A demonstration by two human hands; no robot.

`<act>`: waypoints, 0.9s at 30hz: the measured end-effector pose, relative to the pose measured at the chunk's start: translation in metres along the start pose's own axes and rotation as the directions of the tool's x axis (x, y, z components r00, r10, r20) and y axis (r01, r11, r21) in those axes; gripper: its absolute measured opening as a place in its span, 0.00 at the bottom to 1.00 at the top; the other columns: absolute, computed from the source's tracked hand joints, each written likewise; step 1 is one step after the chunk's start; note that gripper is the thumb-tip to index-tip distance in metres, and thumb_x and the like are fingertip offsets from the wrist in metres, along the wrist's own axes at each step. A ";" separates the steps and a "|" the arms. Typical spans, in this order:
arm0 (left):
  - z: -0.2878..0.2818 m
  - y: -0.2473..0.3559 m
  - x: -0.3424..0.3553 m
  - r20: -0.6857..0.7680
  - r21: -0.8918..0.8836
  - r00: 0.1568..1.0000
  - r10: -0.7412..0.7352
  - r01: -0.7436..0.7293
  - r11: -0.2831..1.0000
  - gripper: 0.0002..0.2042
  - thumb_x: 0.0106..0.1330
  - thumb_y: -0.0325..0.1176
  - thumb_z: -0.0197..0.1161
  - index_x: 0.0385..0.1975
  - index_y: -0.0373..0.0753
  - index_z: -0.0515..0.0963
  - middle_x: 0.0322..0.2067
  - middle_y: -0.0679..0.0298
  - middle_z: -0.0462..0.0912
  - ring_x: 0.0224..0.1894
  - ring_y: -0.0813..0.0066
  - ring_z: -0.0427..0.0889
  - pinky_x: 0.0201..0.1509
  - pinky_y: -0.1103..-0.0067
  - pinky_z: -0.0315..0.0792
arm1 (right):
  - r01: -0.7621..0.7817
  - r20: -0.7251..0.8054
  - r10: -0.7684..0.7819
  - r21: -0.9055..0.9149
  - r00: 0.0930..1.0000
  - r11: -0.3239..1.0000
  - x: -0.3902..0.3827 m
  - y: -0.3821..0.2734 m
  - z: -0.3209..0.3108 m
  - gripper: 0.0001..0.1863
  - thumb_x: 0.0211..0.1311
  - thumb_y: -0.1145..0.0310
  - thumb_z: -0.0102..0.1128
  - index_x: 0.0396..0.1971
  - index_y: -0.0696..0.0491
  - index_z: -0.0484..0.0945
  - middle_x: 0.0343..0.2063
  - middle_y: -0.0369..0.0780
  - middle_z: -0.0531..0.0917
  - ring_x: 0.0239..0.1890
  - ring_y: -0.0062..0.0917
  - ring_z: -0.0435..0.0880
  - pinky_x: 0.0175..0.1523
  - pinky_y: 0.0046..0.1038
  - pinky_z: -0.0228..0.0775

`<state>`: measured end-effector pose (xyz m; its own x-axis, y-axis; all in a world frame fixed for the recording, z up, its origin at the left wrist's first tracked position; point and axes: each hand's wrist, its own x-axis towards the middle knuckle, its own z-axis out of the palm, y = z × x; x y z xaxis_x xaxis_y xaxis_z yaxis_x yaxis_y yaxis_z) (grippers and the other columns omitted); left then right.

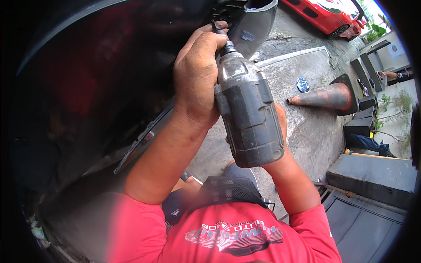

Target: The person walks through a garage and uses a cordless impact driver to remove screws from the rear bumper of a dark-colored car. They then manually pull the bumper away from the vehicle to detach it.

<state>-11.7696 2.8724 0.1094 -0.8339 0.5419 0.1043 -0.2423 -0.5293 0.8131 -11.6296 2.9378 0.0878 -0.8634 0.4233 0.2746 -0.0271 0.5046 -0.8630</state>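
Observation:
A black and grey impact driver [252,118] points up and away from me, its metal nose toward a dark plastic part [230,9] on a dark glossy car body [101,57]. My right hand [281,125] is wrapped round the driver from behind; the tool's body hides most of its fingers. At the front, my left hand [197,72] pinches the driver bit [218,30] between thumb and fingers, just ahead of the chuck. The bit's tip is close to the plastic part; whether it touches a fastener I cannot tell. A curved panel edge [258,26] stands right of it.
On the concrete floor to the right lies a worn orange traffic cone [326,98] beside a crumpled blue and white packet [302,84]. A red car [326,15] stands at the far right. A grey block [372,173] and a dark metal cover [364,223] are nearer on the right.

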 end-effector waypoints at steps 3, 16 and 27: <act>-0.002 0.003 -0.001 -0.002 0.006 0.999 -0.037 0.037 0.999 0.16 0.71 0.34 0.58 0.53 0.32 0.81 0.44 0.64 0.79 0.44 0.78 0.76 0.52 0.80 0.73 | 0.108 -0.012 -0.109 -0.105 0.994 0.989 0.002 0.003 0.001 0.25 0.48 0.68 0.78 0.49 0.56 0.82 0.39 0.43 0.88 0.40 0.36 0.90 0.46 0.34 0.81; -0.017 0.015 0.022 0.233 -0.145 0.949 -0.212 0.249 0.958 0.24 0.77 0.34 0.45 0.67 0.27 0.70 0.59 0.50 0.80 0.61 0.63 0.81 0.69 0.70 0.72 | 0.122 -0.237 -0.153 -0.140 0.959 0.983 -0.007 -0.008 0.026 0.57 0.51 0.67 0.76 0.79 0.52 0.50 0.46 0.53 0.85 0.42 0.48 0.89 0.45 0.43 0.81; -0.017 0.015 0.022 0.179 -0.161 0.956 -0.232 0.261 0.952 0.21 0.77 0.34 0.49 0.62 0.27 0.76 0.59 0.56 0.80 0.59 0.73 0.79 0.69 0.77 0.68 | 0.053 -0.225 -0.108 -0.236 0.968 0.970 -0.001 -0.037 0.013 0.54 0.49 0.64 0.77 0.75 0.50 0.56 0.45 0.53 0.86 0.42 0.52 0.88 0.45 0.47 0.81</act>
<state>-11.8005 2.8649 0.1142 -0.6523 0.7579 0.0137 -0.5282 -0.4674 0.7089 -11.6347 2.9088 0.1141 -0.7195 0.5251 0.4545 0.0467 0.6896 -0.7227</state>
